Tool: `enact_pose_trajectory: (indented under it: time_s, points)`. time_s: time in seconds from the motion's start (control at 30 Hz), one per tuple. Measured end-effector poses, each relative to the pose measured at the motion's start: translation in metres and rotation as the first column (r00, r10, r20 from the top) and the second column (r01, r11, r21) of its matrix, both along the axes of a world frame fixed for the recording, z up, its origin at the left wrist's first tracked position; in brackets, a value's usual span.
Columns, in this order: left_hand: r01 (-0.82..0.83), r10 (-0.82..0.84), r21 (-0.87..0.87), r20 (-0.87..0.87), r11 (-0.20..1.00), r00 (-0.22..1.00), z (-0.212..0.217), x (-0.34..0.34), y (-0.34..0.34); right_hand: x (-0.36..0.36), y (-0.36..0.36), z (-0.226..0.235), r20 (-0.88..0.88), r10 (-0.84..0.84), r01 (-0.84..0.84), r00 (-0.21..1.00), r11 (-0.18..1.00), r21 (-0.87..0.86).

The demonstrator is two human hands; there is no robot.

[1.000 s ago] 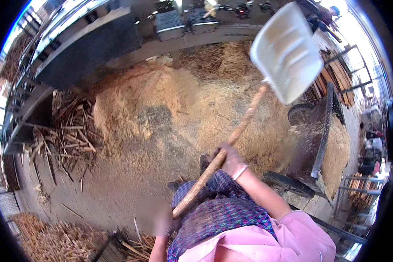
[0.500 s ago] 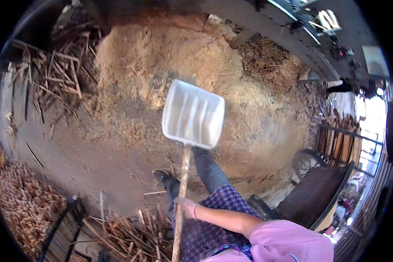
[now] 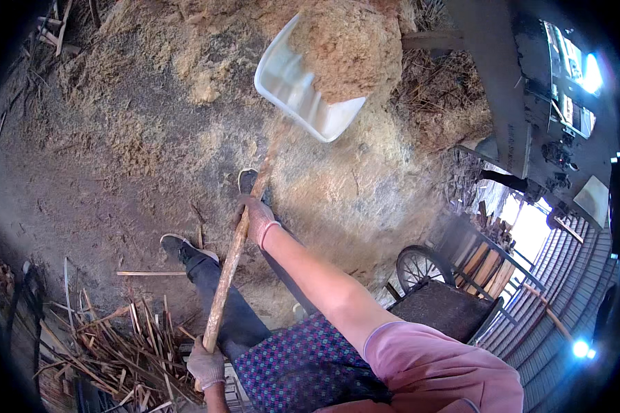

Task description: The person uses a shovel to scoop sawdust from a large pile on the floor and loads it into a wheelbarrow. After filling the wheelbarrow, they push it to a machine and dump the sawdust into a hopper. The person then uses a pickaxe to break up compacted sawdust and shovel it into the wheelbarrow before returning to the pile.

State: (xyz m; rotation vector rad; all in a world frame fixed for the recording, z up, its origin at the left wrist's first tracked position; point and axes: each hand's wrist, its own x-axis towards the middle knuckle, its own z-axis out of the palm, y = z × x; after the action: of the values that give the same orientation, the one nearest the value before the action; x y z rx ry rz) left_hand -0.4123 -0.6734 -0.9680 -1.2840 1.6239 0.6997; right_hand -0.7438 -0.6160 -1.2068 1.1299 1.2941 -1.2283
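The shovel [image 3: 234, 255] is held by left hand [image 3: 205, 365] and right hand [image 3: 258, 220], fingers wrapped round its handle [image 3: 223, 297], blade [image 3: 286, 86] apparently dug into sawdust [image 3: 355, 51]; scooping is judged underway, a level lift being called for.

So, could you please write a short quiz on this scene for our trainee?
1. Which hand holds the long brown wooden shaft nearer to the white ribbed shovel blade?
2. True or false: a dark cart with a spoked wheel stands in the right half of the picture.
3. The loose pile of thin brown sticks lies nearest to: A, the blade; B, the left hand; C, the cart.

Key: 1. The right hand. 2. True. 3. B.
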Motion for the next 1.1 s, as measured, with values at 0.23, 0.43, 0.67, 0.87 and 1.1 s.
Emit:
enact_pose_trajectory:
  time_s: [0.23, 0.43, 0.67, 0.87, 1.1]
  points:
    - [0.069, -0.087, -0.169, -0.098, 0.983, 0.991, 0.012, 0.088, -0.024, 0.051, -0.044, 0.074, 0.102, -0.084, 0.075, 0.991, 0.994, 0.082]
    - [0.012, -0.018, -0.033, -0.202, 0.999, 0.979, 0.146, 0.079, -0.112, 0.088, -0.049, 0.199, 0.057, -0.295, 0.3, 0.954, 0.948, -0.107]
    - [0.339, -0.336, -0.038, -0.278, 0.94, 0.9, 0.223, 0.078, -0.15, 0.076, -0.02, 0.381, -0.204, -0.494, 0.475, 0.845, 0.869, -0.136]
    - [0.286, -0.081, 0.237, -0.623, 0.929, 0.778, 0.223, 0.085, -0.163, 0.064, 0.086, 0.482, -0.371, -0.668, 0.55, 0.645, 0.743, -0.382]
    - [0.288, 0.054, 0.392, -0.667, 0.874, 0.743, 0.302, -0.043, -0.074, 0.023, 0.233, 0.625, -0.502, -0.773, 0.696, 0.387, 0.603, -0.391]
